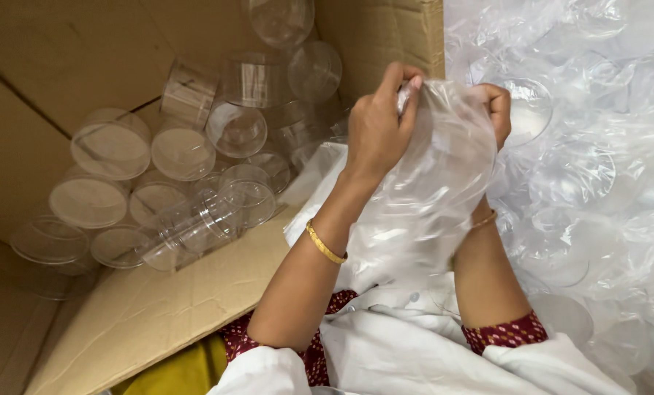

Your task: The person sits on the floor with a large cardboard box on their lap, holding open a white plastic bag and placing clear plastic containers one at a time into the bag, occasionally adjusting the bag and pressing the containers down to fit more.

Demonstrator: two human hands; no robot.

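Head view, looking down. Both hands are raised over the lap, holding a thin clear plastic bag (436, 168) between them.

Left hand (376, 132): fingers pinched closed on the bag's top edge, fingertips pressed together at the upper left corner of the film. A gold bangle (325, 245) sits on that wrist.

Right hand (496, 110): partly hidden behind the bag; fingers curled closed over the film at the upper right. A thinner bracelet (484, 219) shows through the plastic at that wrist.

The bag hangs crumpled from the two grips down toward the white coat (407, 344). A round clear shape seems to lie inside it, but the film blurs it too much to be sure.

Left of the hands: an open cardboard box (159, 307) holding many clear round plastic containers (111, 143), some upright, some lying on their sides, packed touching one another.

Right of the hands: a heap of clear plastic bags (597, 183) with round clear pieces inside, just beside the right hand.
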